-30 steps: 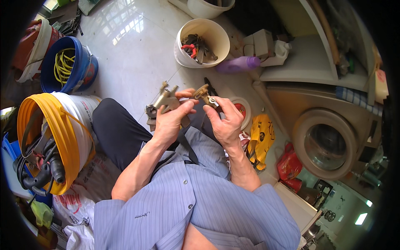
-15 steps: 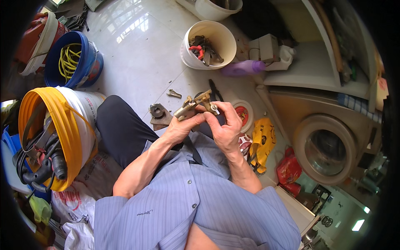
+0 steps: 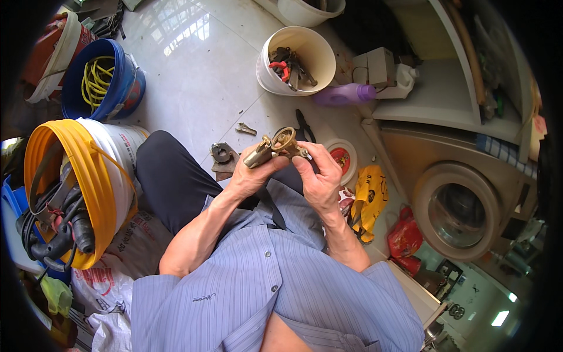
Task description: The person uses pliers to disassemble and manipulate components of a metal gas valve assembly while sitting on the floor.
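A brass-coloured metal fitting (image 3: pixel 285 138) with a round ring-shaped opening is held between my two hands, above my lap. My left hand (image 3: pixel 248 180) is closed round its cylindrical end, thumb along the near side. On the other side my right hand (image 3: pixel 321 180) pinches the fitting's right edge, near a small bright knob, with thumb and fingers. The fingertips behind the fitting are hidden. On the floor just beyond my left hand lie a dark metal piece with a round hole (image 3: pixel 222 153) and a small metal part (image 3: pixel 246 128).
A white bucket of tools (image 3: pixel 324 63) stands ahead, beside a purple bottle (image 3: pixel 346 94). To the left are a blue bucket with yellow hose (image 3: pixel 128 88) and a tilted yellow bucket (image 3: pixel 105 193) holding a corded power tool (image 3: pixel 64 237). A front-loading washer (image 3: pixel 425 170) stands right, past a yellow bag (image 3: pixel 369 202).
The fitting has turned in my hands, so its round opening now faces up toward me. Both hands stay in nearly the same place and keep their hold.
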Demonstrator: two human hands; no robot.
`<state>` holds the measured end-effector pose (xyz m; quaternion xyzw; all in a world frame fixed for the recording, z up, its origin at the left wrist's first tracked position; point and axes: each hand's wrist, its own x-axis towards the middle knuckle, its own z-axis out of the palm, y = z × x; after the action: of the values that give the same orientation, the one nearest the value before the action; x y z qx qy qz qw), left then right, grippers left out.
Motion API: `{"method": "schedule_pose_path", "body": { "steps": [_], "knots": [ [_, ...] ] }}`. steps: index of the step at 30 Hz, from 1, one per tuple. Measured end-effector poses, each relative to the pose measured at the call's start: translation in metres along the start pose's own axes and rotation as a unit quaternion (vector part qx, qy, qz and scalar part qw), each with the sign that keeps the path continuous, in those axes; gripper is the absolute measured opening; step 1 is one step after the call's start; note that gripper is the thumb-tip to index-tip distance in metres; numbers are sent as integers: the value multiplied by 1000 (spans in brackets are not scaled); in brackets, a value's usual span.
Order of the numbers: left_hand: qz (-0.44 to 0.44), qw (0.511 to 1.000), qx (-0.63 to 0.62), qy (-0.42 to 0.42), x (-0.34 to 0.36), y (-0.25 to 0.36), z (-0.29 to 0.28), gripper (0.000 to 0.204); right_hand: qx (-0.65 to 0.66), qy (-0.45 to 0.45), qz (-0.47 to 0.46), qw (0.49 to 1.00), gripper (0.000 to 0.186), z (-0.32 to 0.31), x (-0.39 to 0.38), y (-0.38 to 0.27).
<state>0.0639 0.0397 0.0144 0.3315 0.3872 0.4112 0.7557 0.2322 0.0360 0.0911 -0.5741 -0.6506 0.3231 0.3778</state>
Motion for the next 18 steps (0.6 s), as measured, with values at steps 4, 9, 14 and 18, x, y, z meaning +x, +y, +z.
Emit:
{"method": "schedule_pose_path", "body": {
  "steps": [4, 9, 14, 18],
  "knots": [
    [14, 1000, 16, 9, 1, -2, 0, 25, 3, 2, 46, 999, 27, 2, -1, -1],
    [25, 999, 9, 24, 1, 0, 3, 23, -5, 14, 40, 999, 25, -2, 2, 3],
    [-12, 996, 78, 42, 0, -1, 0, 20, 55, 15, 64, 996, 20, 2, -2, 19],
    [-100, 989, 107, 4, 5, -5, -7, 22, 96, -26, 153, 983, 21, 1, -9, 47]
  ]
}}
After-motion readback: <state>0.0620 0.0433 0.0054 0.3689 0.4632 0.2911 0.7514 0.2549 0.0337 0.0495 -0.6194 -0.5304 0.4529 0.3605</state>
